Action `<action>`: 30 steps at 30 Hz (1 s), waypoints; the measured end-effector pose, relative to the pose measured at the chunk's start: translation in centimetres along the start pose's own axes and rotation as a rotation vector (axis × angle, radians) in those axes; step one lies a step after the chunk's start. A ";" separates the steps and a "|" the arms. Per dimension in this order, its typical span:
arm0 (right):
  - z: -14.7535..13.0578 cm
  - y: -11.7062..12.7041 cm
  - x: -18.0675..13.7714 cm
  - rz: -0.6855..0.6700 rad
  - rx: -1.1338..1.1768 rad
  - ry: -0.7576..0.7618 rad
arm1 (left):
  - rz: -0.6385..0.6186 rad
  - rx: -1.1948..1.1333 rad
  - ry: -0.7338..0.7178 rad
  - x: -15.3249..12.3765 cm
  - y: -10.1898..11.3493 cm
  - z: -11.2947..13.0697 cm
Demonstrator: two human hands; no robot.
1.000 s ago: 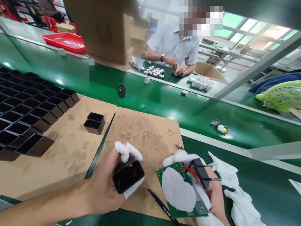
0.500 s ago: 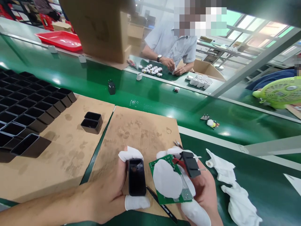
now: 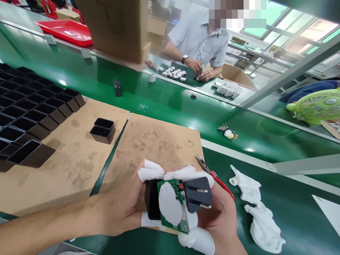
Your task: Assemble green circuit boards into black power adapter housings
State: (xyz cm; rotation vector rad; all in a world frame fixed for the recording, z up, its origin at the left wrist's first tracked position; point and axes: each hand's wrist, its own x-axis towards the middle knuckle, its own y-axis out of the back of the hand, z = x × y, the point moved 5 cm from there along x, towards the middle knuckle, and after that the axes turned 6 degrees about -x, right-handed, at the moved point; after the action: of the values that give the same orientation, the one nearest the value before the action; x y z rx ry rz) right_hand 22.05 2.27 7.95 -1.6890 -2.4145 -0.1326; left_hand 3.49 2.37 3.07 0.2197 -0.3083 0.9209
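Note:
My left hand (image 3: 130,202), with white finger cots on thumb and finger, grips a black plastic charger case (image 3: 152,202) whose open mouth faces me. In my right hand (image 3: 219,209), also in finger cots, is a green circuit board (image 3: 174,184) with a large white blob on its face. A black plug cap (image 3: 198,194) with two metal prongs hangs on the board by short wires, one red. The board's left edge overlaps the case mouth; I cannot tell how far it reaches inside. Beyond my right hand lie red-handled pliers (image 3: 212,173).
Rows of black cases (image 3: 37,106) stand on cardboard at left, with two more cases (image 3: 103,130) apart. White cloth-like pieces (image 3: 262,226) lie at right. Behind the green conveyor belt (image 3: 159,102), a co-worker (image 3: 196,46) handles a small white part. A green fan (image 3: 316,106) is at right.
My right hand has brought the circuit board left to the case mouth, turning the plug cap's prongs toward me. The pliers have come into fuller view. Things on the belt have shifted left.

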 end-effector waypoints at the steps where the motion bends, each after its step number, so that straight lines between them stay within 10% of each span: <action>1: -0.2 -0.1 0.0 0.012 -0.004 -0.011 | 0.009 0.002 0.007 0.0 0.0 0.0; 30: -0.3 -0.2 0.0 -0.007 -0.250 0.077 | 0.063 0.058 -0.089 0.2 0.8 0.8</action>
State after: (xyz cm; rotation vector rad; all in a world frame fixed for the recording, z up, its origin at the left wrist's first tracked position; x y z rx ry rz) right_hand 21.91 2.19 8.23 -1.7383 -2.4304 -0.5098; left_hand 2.81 2.79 3.98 0.3062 -0.3733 0.9847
